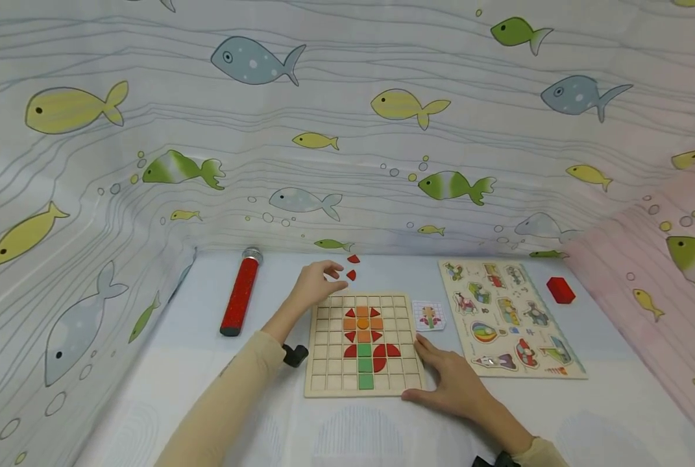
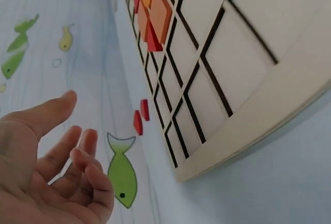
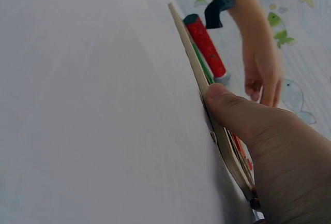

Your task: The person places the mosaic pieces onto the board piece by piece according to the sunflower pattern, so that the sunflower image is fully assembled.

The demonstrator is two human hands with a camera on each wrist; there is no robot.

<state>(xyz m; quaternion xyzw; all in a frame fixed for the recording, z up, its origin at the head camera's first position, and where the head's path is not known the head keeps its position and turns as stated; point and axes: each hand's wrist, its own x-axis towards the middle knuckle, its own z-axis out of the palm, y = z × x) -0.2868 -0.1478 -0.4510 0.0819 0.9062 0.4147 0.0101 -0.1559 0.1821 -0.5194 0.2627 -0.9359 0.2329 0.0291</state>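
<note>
A square wooden grid board [image 1: 326, 383] bears a flower pattern of orange squares, an orange circle [image 1: 363, 323], green squares [image 1: 365, 365] and red pieces [image 1: 379, 364]. Past its far edge lie two loose red pieces, a nearer one [image 1: 352, 275] and a farther one [image 1: 353, 259]. My left hand [image 1: 317, 283] hovers just left of them, its fingers loosely bent, with nothing held in the left wrist view. Around the board's near right corner, my right hand [image 1: 449, 383] grips the edges; its thumb [image 3: 222, 100] presses on the rim.
A small card [image 1: 428, 316] with a printed flower pattern lies right of the board. Beyond it is a picture puzzle board [image 1: 493, 311], then a red block [image 1: 560, 290]. At the left lies a red tube with a silver head [image 1: 243, 295]. A fish-print cloth [image 1: 347, 188] rises behind.
</note>
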